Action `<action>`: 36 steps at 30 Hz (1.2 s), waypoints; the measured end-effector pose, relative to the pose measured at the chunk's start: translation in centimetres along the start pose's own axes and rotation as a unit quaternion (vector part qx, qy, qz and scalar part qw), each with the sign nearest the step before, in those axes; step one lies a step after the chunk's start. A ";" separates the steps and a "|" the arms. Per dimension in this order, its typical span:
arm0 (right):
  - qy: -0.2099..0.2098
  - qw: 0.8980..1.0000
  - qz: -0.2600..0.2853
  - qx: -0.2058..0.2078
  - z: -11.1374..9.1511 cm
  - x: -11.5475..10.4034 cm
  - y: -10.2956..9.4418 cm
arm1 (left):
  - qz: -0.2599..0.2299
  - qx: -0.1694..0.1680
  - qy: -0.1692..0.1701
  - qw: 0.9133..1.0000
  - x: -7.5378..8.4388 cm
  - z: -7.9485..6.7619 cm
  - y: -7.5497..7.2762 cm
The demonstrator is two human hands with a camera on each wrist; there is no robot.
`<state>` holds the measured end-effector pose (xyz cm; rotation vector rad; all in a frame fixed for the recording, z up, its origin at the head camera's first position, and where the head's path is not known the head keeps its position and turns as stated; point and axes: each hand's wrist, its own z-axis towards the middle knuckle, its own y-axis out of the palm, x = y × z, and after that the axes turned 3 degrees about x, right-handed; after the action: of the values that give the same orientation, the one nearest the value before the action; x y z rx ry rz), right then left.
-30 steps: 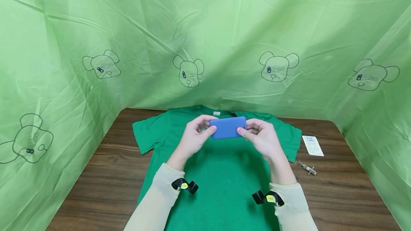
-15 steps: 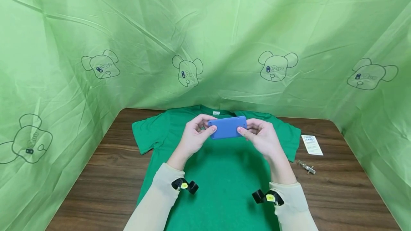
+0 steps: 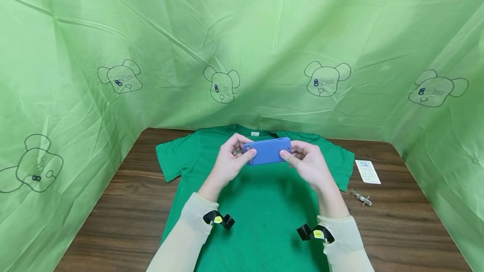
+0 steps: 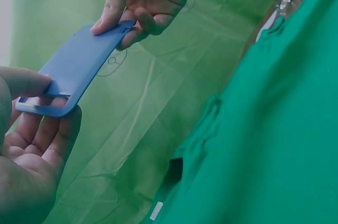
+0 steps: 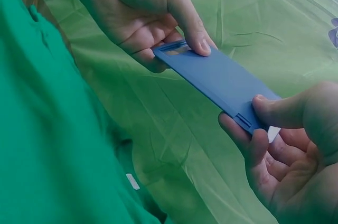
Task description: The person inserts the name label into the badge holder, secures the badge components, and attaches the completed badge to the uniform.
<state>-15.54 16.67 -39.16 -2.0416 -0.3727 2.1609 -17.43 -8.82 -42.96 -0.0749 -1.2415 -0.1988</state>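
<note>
The blue card holder (image 3: 267, 151) is up just below the frame's middle, over a green T-shirt (image 3: 261, 209) on the wooden desk (image 3: 117, 221). Its long axis runs left to right, right end slightly higher, cut-out end pointing left. Left hand (image 3: 228, 160) and right hand (image 3: 308, 160) are equally near, one at each end, each grip pinching it, thumb on the face, fingers behind.

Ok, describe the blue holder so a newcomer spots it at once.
Find the green T-shirt on the table. Above it, the left hand and right hand pinch opposite ends of the blue holder. Unlike the white card and metal piece, it is blue and off the table.
</note>
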 end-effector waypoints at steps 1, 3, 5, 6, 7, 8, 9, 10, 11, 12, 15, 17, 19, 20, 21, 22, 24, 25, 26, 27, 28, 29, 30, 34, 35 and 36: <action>-0.003 1.000 0.001 -0.003 0.0 0.0 0.0 | -0.004 -0.001 -0.003 1.000 0.0 0.0 0.0; -0.008 1.000 0.004 -0.008 0.0 0.0 0.0 | -0.008 -0.001 -0.008 1.000 0.0 0.0 0.1; -0.013 1.000 0.005 -0.012 0.0 0.0 0.0 | -0.011 -0.001 -0.013 1.000 0.0 0.0 0.0; -0.015 1.000 0.005 -0.014 0.0 0.0 -0.1 | -0.010 -0.001 -0.014 1.000 0.0 0.0 0.0; -0.016 1.000 0.006 -0.016 0.0 0.1 -0.1 | -0.009 -0.001 -0.016 1.000 0.0 0.0 0.0; -0.018 1.000 0.007 -0.017 0.0 0.1 -0.2 | -0.008 -0.001 -0.018 1.000 -0.1 0.0 0.0; -0.019 1.000 0.008 -0.019 0.0 0.1 -0.2 | -0.007 -0.001 -0.019 1.000 -0.1 0.0 0.0; -0.020 1.000 0.009 -0.021 -0.1 0.1 -0.3 | -0.006 -0.002 -0.019 1.000 -0.1 0.0 0.0; -0.020 1.000 0.010 -0.022 0.0 0.2 -0.3 | -0.003 -0.002 -0.020 1.000 -0.1 -0.1 0.1; -0.021 0.999 0.011 -0.024 0.0 0.2 -0.4 | 0.000 -0.002 -0.020 1.000 -0.2 -0.1 0.1; -0.022 0.999 0.013 -0.029 0.0 0.2 -0.6 | 0.012 0.000 -0.022 1.000 -0.2 -0.1 0.1; -0.025 0.999 0.014 -0.035 -0.1 0.2 -0.7 | 0.019 0.003 -0.025 1.000 -0.2 -0.1 0.1; -0.028 0.999 0.014 -0.038 -0.1 0.2 -0.8 | 0.023 0.006 -0.029 0.999 -0.2 -0.1 0.1; -0.031 0.999 0.015 -0.039 -0.1 0.2 -0.8 | 0.025 0.009 -0.031 0.999 -0.3 -0.1 0.1; -0.033 0.999 0.016 -0.039 -0.1 0.2 -0.9 | 0.026 0.011 -0.032 0.999 -0.3 -0.1 0.2; -0.035 0.998 0.016 -0.039 -0.1 0.2 -0.9 | 0.026 0.015 -0.033 0.999 -0.3 -0.1 0.2; -0.036 0.999 0.020 -0.035 0.0 0.3 -0.9 | 0.026 0.024 -0.034 0.999 -0.3 -0.1 0.3; -0.035 0.999 0.024 -0.033 0.0 0.3 -0.9 | 0.026 0.029 -0.035 0.999 -0.2 -0.1 0.3; -0.034 0.999 0.027 -0.031 0.1 0.3 -0.8 | 0.025 0.034 -0.036 0.998 -0.2 0.0 0.3; -0.032 0.999 0.029 -0.029 0.1 0.3 -0.8 | 0.023 0.038 -0.038 0.998 -0.2 0.0 0.3; -0.031 0.999 0.032 -0.027 0.1 0.3 -0.7 | 0.022 0.042 -0.041 0.998 -0.2 0.0 0.3; -0.028 0.999 0.035 -0.024 0.1 0.3 -0.7 | 0.019 0.044 -0.044 0.998 -0.3 0.0 0.3; -0.027 0.999 0.036 -0.022 0.2 0.3 -0.6 | 0.017 0.045 -0.047 0.998 -0.3 0.0 0.3; -0.024 0.999 0.036 -0.009 0.1 0.2 -0.5 | 0.006 0.030 -0.052 0.998 -0.4 0.0 0.1; -0.023 0.999 0.036 -0.006 0.1 0.2 -0.5 | 0.003 0.024 -0.050 0.998 -0.3 0.0 0.0; -0.022 0.999 0.034 -0.004 0.1 0.2 -0.5 | 0.000 0.017 -0.047 0.999 -0.3 -0.1 -0.1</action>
<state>-15.65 17.16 -39.22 -2.0442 -0.3215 2.2499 -17.51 -8.93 -43.28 -0.0553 -1.3391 -0.1743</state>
